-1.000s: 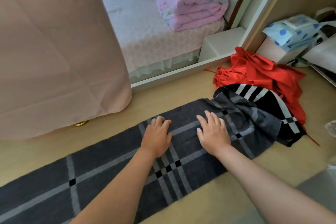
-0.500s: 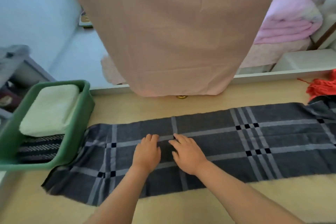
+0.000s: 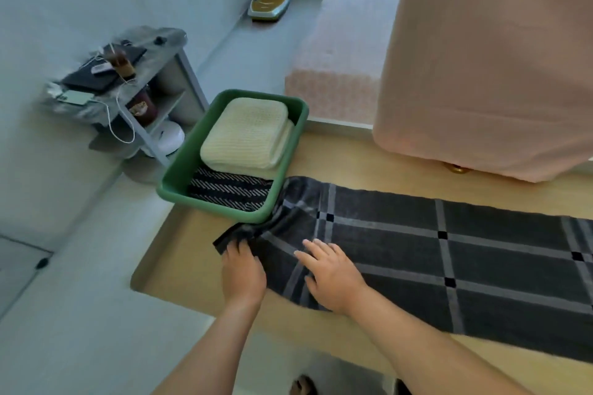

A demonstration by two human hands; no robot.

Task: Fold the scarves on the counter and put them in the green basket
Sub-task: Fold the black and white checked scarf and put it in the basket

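Pale wood surface (image 3: 192,266) by a pink-covered bed (image 3: 337,58) carries a dark grey plaid scarf (image 3: 481,266) laid flat, its bunched end touching the green basket (image 3: 211,207); right grip (image 3: 333,279) rests on it flat, fingers spread; left grip (image 3: 244,272) at the corner, can't tell if pinching.

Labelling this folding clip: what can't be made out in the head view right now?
Head view:
- Grey scarf: right end cut off by the frame edge.
- Left hand: fingertips blurred on the scarf's bunched corner; pinching or pressing, unclear.
- Striped scarf in the green basket: mostly covered by the cream scarf.
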